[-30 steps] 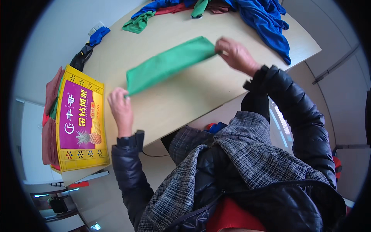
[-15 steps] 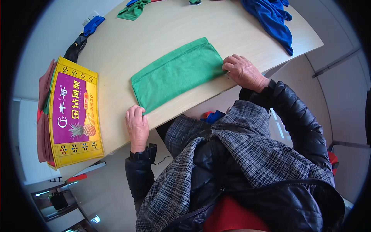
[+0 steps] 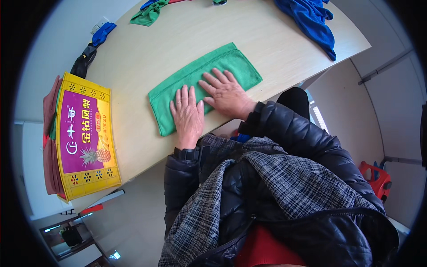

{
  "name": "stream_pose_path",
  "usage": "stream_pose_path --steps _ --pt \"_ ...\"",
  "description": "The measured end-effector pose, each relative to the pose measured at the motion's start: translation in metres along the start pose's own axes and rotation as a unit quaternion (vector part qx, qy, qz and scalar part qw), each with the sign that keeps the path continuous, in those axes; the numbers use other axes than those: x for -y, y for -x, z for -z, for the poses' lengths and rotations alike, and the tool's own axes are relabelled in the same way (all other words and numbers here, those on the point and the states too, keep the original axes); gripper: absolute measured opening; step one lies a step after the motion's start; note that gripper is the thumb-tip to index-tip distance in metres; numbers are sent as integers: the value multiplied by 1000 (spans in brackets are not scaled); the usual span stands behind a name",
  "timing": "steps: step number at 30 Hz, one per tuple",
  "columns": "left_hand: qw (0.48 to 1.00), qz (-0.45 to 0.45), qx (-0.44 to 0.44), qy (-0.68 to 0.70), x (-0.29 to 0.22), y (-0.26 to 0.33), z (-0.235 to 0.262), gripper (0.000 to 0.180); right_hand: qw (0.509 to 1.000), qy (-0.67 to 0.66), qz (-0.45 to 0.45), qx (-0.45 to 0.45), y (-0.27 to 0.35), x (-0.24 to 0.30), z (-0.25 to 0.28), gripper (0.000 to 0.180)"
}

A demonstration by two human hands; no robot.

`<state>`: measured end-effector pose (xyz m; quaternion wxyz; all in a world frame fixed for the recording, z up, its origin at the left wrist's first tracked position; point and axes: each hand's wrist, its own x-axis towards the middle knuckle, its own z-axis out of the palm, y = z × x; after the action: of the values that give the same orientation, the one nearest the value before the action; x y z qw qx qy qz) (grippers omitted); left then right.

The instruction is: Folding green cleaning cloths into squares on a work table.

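A green cloth (image 3: 169,94), folded into a long rectangle with a stitched hem, lies slantwise near the front edge of the table. Both my hands rest on it, palms down. My left hand (image 3: 188,116) is flat on its near left part, fingers pointing away from me. Close beside it, my right hand (image 3: 227,94) presses on the middle of the cloth with its fingers spread. The cloth's right end and left corner show uncovered. Neither hand holds anything.
A yellow and purple box (image 3: 86,138) stands at the table's left, with brownish-red cloths (image 3: 52,147) in it. A blue cloth (image 3: 311,24) lies at the far right edge. Green cloth (image 3: 149,14) and blue cloth (image 3: 104,33) lie at the far left.
Both hands have left the cloth's ends and moved inward onto its middle, now lying flat. The cloth stays folded in nearly the same place.
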<state>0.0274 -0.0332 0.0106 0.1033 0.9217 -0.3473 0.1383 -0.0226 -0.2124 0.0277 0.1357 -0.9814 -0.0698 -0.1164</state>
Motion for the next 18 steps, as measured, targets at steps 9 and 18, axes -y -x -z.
stream_pose_path --steps 9,18 --pt "991 117 46 -46 43 23 13 59 994 72 -70 -36 16 -74 10 59" --pt "994 85 47 -53 43 -4 28 62 993 111 -26 -14 -3 -46 28 60"
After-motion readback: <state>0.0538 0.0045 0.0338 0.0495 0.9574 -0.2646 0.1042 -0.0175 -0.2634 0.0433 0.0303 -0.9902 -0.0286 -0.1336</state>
